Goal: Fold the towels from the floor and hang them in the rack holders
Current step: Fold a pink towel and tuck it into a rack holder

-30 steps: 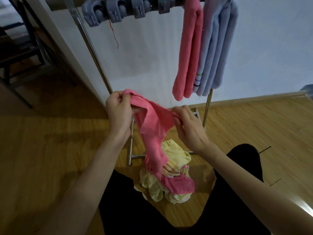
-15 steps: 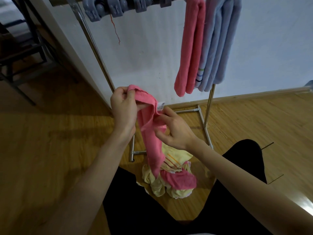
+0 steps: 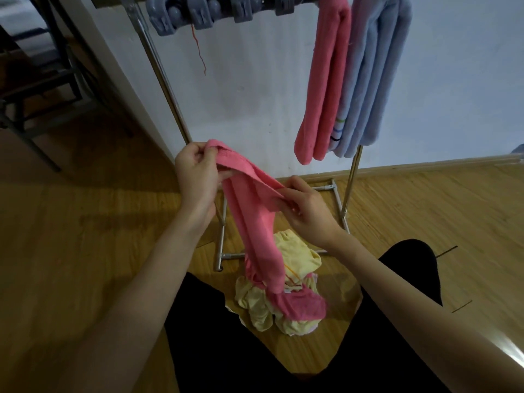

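Pink towel [image 3: 256, 222], bunched into a long rope (terry nap showing), stretched from 10 o'clock down to 6 o'clock, tail lying on the crumpled yellow towels [image 3: 295, 251] on the wooden floor [image 3: 85, 251]. Left hand [image 3: 195, 177] curled round its top corner; right hand [image 3: 304, 211] pinching the upper edge just beside. At 1 o'clock, on the rack [image 3: 167, 89]: a folded pink hung towel [image 3: 326, 89] touching a pale blue hung towel [image 3: 377, 80]. Grey holders [image 3: 198, 9] at 12 o'clock.
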A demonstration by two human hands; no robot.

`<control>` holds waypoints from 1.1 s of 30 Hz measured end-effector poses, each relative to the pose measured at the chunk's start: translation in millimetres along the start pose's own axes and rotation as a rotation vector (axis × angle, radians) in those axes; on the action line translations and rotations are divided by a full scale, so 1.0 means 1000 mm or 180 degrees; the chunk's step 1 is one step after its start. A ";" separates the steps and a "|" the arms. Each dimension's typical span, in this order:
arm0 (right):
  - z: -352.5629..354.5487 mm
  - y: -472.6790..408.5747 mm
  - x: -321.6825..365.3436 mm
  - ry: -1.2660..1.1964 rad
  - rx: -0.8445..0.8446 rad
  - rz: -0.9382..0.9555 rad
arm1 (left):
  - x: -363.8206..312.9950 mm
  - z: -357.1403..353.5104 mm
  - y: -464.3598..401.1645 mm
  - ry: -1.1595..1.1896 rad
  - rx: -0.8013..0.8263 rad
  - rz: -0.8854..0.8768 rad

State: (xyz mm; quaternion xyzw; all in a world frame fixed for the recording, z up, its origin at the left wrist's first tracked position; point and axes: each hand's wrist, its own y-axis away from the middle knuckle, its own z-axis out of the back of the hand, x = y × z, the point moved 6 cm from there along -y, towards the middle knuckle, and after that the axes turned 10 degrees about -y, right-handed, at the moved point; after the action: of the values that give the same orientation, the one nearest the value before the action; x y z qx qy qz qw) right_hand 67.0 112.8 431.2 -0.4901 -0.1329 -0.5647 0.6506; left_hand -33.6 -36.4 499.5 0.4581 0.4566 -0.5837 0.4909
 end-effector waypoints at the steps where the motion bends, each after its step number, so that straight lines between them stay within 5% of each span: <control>1: 0.007 0.001 -0.003 -0.0008 -0.0064 -0.0008 | 0.003 0.003 -0.003 -0.0075 0.0037 -0.0002; 7: 0.045 -0.005 -0.009 0.0123 -0.0092 0.0157 | 0.010 0.011 -0.009 -0.0866 0.0274 -0.0297; 15: 0.076 -0.026 -0.006 0.0049 -0.0346 0.0166 | -0.018 0.014 -0.008 -0.2624 0.0122 -0.1481; 23: 0.096 -0.041 0.000 -0.0332 -0.0881 0.0090 | -0.034 0.012 -0.014 -0.3133 0.0248 -0.1557; 28: 0.092 -0.042 -0.002 -0.0195 -0.0927 0.0062 | -0.030 -0.003 -0.012 -0.2871 0.0887 -0.1632; 33: 0.088 -0.041 -0.011 -0.0174 -0.0956 -0.0105 | -0.011 -0.027 0.009 -0.2402 0.2343 -0.1275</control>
State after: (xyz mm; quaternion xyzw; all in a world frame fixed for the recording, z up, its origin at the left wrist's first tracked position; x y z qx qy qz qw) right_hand 61.1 193.3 485.8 -0.5948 -0.0727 -0.5752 0.5568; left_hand -21.5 -8.8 505.6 0.2630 0.0937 -0.9097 0.3075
